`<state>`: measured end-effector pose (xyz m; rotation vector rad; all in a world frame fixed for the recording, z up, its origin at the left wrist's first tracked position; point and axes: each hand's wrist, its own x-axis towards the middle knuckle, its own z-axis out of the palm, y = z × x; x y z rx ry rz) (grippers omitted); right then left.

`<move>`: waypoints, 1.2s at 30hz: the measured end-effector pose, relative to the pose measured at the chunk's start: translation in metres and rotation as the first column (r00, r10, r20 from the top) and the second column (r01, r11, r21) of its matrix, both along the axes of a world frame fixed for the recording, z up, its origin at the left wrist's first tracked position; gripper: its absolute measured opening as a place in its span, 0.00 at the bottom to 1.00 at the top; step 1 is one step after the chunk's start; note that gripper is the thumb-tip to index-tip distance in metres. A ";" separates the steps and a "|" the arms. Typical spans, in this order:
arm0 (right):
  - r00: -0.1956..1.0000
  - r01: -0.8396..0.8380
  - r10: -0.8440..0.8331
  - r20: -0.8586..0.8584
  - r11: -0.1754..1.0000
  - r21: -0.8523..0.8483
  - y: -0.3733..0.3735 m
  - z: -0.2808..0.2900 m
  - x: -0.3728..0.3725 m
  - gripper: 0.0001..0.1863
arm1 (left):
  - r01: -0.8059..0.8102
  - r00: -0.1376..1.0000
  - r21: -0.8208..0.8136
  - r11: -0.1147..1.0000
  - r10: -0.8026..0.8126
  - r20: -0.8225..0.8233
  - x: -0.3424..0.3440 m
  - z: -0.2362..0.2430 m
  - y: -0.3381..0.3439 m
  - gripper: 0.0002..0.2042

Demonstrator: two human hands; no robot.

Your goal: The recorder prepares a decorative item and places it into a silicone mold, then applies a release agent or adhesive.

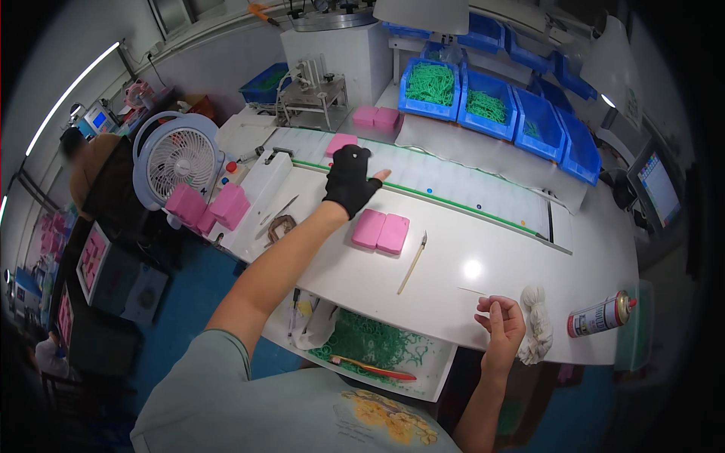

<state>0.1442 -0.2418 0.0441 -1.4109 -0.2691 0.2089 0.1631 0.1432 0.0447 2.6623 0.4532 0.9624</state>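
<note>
My left hand [351, 181], in a black fingerless glove, reaches over the pale conveyor strip [453, 177]. Its thumb sticks out apart; the other fingertips are hidden beside a pink block [342, 143], and I cannot tell whether they touch it. My bare right hand [502, 325] is above the table's front right, thumb and fingers pinched on a thin needle-like rod [472, 291]. Between the hands, two pink blocks [381, 232] lie side by side on the white table. Right of them rests a slim knife [413, 263] with a pale handle.
A white cloth bundle [535, 325] and a spray can [602, 314] are at right. Below, an open drawer [438, 377] holds green scraps and a red-handled brush [374, 368]. Blue bins [521, 113] with green pieces stand behind. A fan [181, 158] and pink blocks [229, 206] are left.
</note>
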 end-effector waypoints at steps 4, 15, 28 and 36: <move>1.000 -0.015 0.015 -0.007 1.000 -0.003 0.006 0.005 -0.009 0.07 | 0.109 0.929 0.310 0.944 0.014 -0.370 -0.033 -0.001 -0.073 0.30; 0.976 -0.216 0.216 0.024 0.976 0.004 0.027 0.005 -0.036 0.09 | 0.316 0.858 0.027 0.948 -0.273 -0.434 -0.107 0.005 -0.119 0.23; 0.687 -0.485 0.644 -0.337 0.752 0.447 0.068 -0.003 -0.060 0.24 | 0.575 0.803 -0.506 0.643 -0.561 0.200 -0.164 0.022 -0.157 0.32; 0.865 -0.289 0.406 -0.294 0.883 0.370 0.071 -0.002 -0.070 0.24 | 0.403 0.890 -0.746 0.530 -0.415 0.186 -0.168 0.024 -0.174 0.23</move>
